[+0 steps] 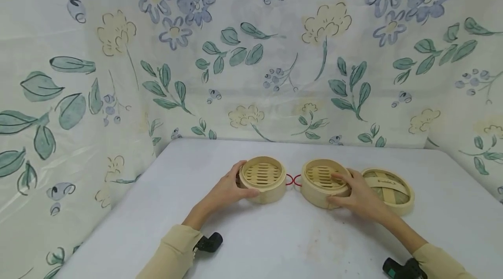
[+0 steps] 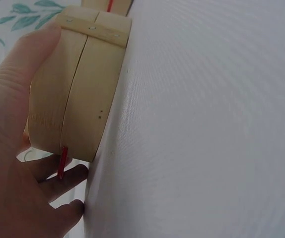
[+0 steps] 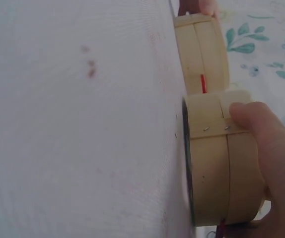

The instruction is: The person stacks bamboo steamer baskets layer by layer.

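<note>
Two small round bamboo steamer baskets with slatted bottoms stand side by side on the table. My left hand (image 1: 229, 186) holds the left steamer basket (image 1: 271, 195) from its left side, thumb on the front wall and fingers behind. On the right steamer basket (image 1: 312, 193), my right hand (image 1: 359, 194) grips the right side, with its thumb low on the front wall and fingers over the rim. Red loop handles (image 1: 289, 179) on the facing sides meet between the baskets. In the left wrist view, the left basket's wall (image 2: 95, 89) rests close against the tabletop.
A round woven bamboo lid (image 1: 404, 194) with a band across it lies right beside my right hand. The white tabletop (image 1: 259, 244) has faint reddish stains near the front. Floral-patterned sheeting (image 1: 251, 74) hangs behind and at both sides.
</note>
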Action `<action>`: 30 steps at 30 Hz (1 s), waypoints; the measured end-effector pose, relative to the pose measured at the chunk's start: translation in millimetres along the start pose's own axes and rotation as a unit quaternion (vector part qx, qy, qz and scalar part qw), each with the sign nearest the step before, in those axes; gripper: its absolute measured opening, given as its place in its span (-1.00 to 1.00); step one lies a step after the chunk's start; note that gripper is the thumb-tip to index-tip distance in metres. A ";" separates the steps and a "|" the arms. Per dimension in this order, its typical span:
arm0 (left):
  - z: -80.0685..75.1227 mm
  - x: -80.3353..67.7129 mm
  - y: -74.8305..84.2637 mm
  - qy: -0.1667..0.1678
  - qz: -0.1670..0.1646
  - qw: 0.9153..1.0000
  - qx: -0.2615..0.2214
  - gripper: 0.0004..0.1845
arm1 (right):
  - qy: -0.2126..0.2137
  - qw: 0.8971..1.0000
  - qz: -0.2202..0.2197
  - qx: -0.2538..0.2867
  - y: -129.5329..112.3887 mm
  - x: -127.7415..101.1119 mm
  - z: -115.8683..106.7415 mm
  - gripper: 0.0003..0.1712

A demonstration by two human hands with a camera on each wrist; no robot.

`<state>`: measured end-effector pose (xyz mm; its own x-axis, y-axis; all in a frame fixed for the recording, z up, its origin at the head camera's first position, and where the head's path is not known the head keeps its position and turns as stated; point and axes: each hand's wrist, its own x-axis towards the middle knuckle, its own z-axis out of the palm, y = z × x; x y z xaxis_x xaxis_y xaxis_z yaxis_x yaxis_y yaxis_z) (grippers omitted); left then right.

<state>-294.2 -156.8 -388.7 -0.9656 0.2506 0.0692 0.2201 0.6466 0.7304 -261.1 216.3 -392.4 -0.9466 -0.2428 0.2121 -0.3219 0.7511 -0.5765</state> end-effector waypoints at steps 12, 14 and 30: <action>-2.4 1.4 -0.5 0.001 0.001 1.000 -0.003 0.15 | -0.003 1.000 0.007 0.003 -8.2 1.6 -6.4 -0.10; -2.7 1.6 -1.3 0.000 -0.001 1.000 -0.002 0.15 | -0.001 1.000 0.009 0.007 -9.1 1.4 -6.1 -0.10; 0.2 3.5 0.2 -0.009 -0.002 1.000 -0.009 0.16 | 0.014 0.999 0.025 -0.013 -14.3 -6.0 -18.2 -0.07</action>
<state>-297.5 -155.7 -388.5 -0.9638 0.2609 0.0547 0.2137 0.6339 0.7433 -250.5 218.2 -371.1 -0.9604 -0.1871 0.2065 -0.2732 0.7779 -0.5658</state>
